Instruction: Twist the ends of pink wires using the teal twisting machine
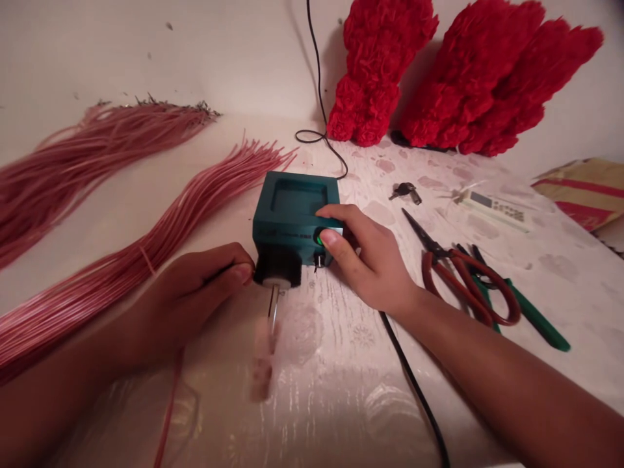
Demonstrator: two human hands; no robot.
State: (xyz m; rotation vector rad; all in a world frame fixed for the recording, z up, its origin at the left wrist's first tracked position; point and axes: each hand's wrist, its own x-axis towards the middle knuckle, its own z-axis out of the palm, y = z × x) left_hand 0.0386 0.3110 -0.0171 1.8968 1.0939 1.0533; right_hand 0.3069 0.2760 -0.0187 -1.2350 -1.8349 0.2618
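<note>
A teal electric motor box point(295, 214) stands on the table, with a black collar and a metal shaft point(273, 309) pointing toward me. Something pale pink at the shaft's end point(263, 364) is smeared by motion. My right hand point(373, 257) grips the box's right side, its thumb at the green button point(320, 238) on the front and a finger over the top edge. My left hand point(205, 286) is closed in a pinch just left of the collar. A pink plastic stem point(169, 406) runs from under that hand to the bottom edge; its pinched end is mostly hidden.
Bundles of pink stems point(170, 227) lie at left. Scissors with orange handles point(453, 273), green-handled pliers point(536, 315), keys point(405, 192) and a white calculator-like device point(494, 209) lie at right. Red artificial flowers point(373, 71) lean on the wall. A black cord point(414, 383) passes under my right wrist.
</note>
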